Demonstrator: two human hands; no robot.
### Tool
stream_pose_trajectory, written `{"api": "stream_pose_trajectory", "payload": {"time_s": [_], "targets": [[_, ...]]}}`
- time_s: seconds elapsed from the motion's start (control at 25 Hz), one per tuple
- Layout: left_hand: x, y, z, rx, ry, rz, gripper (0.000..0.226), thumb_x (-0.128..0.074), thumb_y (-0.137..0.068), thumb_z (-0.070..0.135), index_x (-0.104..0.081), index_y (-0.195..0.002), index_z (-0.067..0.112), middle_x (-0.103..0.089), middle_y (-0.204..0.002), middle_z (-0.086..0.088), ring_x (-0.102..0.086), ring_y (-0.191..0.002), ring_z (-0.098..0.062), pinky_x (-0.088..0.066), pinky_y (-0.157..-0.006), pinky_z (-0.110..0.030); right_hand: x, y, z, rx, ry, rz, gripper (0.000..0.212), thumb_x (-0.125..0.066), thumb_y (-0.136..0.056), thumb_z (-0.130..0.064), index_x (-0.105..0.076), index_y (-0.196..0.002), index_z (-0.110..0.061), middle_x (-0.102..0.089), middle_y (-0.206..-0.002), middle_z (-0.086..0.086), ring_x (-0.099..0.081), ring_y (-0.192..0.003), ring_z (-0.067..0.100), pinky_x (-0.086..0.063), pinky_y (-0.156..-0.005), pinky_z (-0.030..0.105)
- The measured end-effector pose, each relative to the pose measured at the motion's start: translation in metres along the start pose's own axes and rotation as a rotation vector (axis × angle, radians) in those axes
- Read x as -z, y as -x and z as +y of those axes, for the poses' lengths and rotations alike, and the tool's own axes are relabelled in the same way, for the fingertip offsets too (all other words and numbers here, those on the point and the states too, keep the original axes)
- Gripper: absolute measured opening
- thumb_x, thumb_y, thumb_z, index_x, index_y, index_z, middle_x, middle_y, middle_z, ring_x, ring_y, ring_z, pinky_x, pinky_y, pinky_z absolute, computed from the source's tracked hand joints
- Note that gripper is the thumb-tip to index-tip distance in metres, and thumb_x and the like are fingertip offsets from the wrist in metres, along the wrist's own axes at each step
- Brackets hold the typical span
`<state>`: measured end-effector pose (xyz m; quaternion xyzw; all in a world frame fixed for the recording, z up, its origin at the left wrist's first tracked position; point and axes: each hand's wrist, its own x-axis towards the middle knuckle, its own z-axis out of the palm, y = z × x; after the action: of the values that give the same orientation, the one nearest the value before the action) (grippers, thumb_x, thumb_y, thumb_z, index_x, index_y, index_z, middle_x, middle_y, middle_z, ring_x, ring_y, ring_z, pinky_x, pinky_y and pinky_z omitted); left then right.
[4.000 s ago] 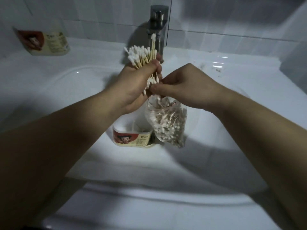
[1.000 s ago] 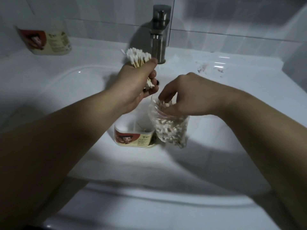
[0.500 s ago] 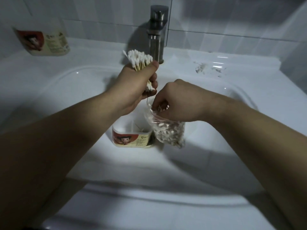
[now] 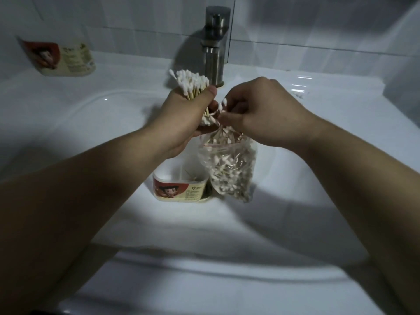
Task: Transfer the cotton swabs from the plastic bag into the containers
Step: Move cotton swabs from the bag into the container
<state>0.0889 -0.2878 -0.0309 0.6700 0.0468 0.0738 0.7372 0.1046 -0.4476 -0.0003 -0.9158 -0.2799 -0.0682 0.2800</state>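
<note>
The left hand (image 4: 188, 114) is closed in a fist around a bundle of cotton swabs (image 4: 189, 84), which is held upright with the white tips fanned out above the thumb and further tips projecting below the fingers. The right hand (image 4: 261, 110) is positioned just beside it, with fingers curled and a few swabs (image 4: 223, 103) pinched at the fingertips, directly above the mouth of the plastic bag (image 4: 229, 164). The bag is suspended beneath both hands and is filled with swabs; which hand supports it cannot be determined. An open container (image 4: 179, 189) with a printed label is located in the sink (image 4: 95, 103), touching the lower left side of the bag, with a few sticks visible inside. A second container (image 4: 61, 56) is placed on the rear left ledge, well apart. The faucet (image 4: 216, 46) is located behind the hands.
</note>
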Motion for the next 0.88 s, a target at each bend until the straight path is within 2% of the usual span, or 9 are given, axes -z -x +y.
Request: {"api": "stream_pose_trajectory", "payload": {"time_s": [0.12, 0.24, 0.32, 0.4, 0.48, 0.56, 0.72, 0.8, 0.88], "targets": [[0.0003, -0.0009, -0.0008, 0.008, 0.003, 0.007, 0.013, -0.058, -0.103, 0.023, -0.065, -0.092, 0.025, -0.072, -0.079, 0.002, -0.073, -0.077, -0.015, -0.060, -0.067, -0.032, 0.0000, -0.0006, 0.0010, -0.041, -0.078, 0.019, 0.017, -0.075, -0.089, -0.030, -0.070, -0.079, -0.018, -0.071, -0.069, -0.003, -0.066, -0.061, 0.005, -0.049, -0.056, 0.021], [0.0000, -0.0007, -0.0003, 0.013, 0.012, 0.007, 0.012, -0.057, -0.104, 0.023, -0.064, -0.095, 0.023, -0.074, -0.077, 0.004, -0.074, -0.075, -0.014, -0.061, -0.068, -0.033, -0.0005, 0.0014, 0.0010, -0.066, -0.060, -0.100, 0.010, -0.073, -0.089, -0.026, -0.069, -0.080, -0.024, -0.072, -0.071, -0.005, -0.067, -0.065, 0.004, -0.051, -0.060, 0.024], [0.0003, -0.0010, -0.0009, 0.014, 0.005, 0.003, 0.011, -0.058, -0.104, 0.024, -0.065, -0.096, 0.023, -0.076, -0.082, 0.003, -0.074, -0.077, -0.016, -0.062, -0.072, -0.035, -0.0022, 0.0027, 0.0006, -0.064, -0.034, -0.137, 0.009, -0.071, -0.089, -0.023, -0.069, -0.081, -0.027, -0.070, -0.071, -0.007, -0.066, -0.064, 0.003, -0.046, -0.060, 0.022], [0.0006, -0.0024, -0.0030, 0.008, -0.012, -0.001, 0.009, -0.058, -0.103, 0.026, -0.066, -0.101, 0.022, -0.078, -0.095, -0.004, -0.076, -0.088, -0.023, -0.061, -0.078, -0.040, -0.0011, 0.0017, 0.0009, -0.071, -0.081, -0.065, 0.002, -0.071, -0.090, -0.024, -0.072, -0.088, -0.025, -0.072, -0.073, -0.007, -0.068, -0.065, 0.003, -0.047, -0.059, 0.018], [0.0015, -0.0032, -0.0039, 0.005, -0.014, 0.004, 0.010, -0.058, -0.103, 0.026, -0.067, -0.104, 0.021, -0.078, -0.100, -0.006, -0.076, -0.093, -0.025, -0.061, -0.077, -0.038, 0.0013, -0.0004, 0.0012, -0.071, -0.126, 0.019, 0.003, -0.071, -0.091, -0.023, -0.073, -0.092, -0.021, -0.073, -0.077, -0.005, -0.071, -0.069, 0.007, -0.053, -0.063, 0.024], [0.0015, -0.0026, -0.0026, 0.009, -0.011, 0.005, 0.010, -0.058, -0.103, 0.026, -0.067, -0.104, 0.021, -0.079, -0.095, -0.003, -0.076, -0.089, -0.021, -0.061, -0.078, -0.037, 0.0037, -0.0020, 0.0025, -0.080, -0.144, 0.064, 0.004, -0.070, -0.092, -0.022, -0.072, -0.091, -0.019, -0.074, -0.077, -0.002, -0.071, -0.069, 0.011, -0.055, -0.062, 0.029], [0.0012, -0.0009, -0.0005, 0.020, 0.036, 0.021, 0.010, -0.057, -0.103, 0.025, -0.065, -0.106, 0.018, -0.080, -0.093, -0.002, -0.077, -0.090, -0.021, -0.058, -0.094, -0.046, 0.0033, -0.0048, 0.0059, -0.126, -0.232, 0.073, 0.006, -0.068, -0.093, -0.018, -0.071, -0.089, -0.015, -0.073, -0.071, 0.003, -0.070, -0.058, 0.014, -0.057, -0.060, 0.035], [0.0013, -0.0014, 0.0008, 0.012, 0.083, 0.045, 0.007, -0.058, -0.104, 0.025, -0.063, -0.102, 0.020, -0.079, -0.091, -0.002, -0.077, -0.091, -0.024, -0.058, -0.094, -0.049, 0.0017, -0.0063, 0.0072, -0.147, -0.285, 0.093, 0.009, -0.068, -0.094, -0.017, -0.071, -0.087, -0.012, -0.072, -0.066, 0.004, -0.069, -0.054, 0.015, -0.054, -0.057, 0.032], [0.0026, -0.0035, 0.0024, 0.012, 0.149, 0.090, 0.008, -0.057, -0.104, 0.024, -0.062, -0.100, 0.019, -0.078, -0.085, -0.001, -0.077, -0.085, -0.022, -0.061, -0.086, -0.044, 0.0015, -0.0070, 0.0071, -0.159, -0.335, 0.134, 0.012, -0.067, -0.094, -0.015, -0.070, -0.084, -0.010, -0.071, -0.063, 0.005, -0.068, -0.052, 0.016, -0.050, -0.056, 0.029]]}}
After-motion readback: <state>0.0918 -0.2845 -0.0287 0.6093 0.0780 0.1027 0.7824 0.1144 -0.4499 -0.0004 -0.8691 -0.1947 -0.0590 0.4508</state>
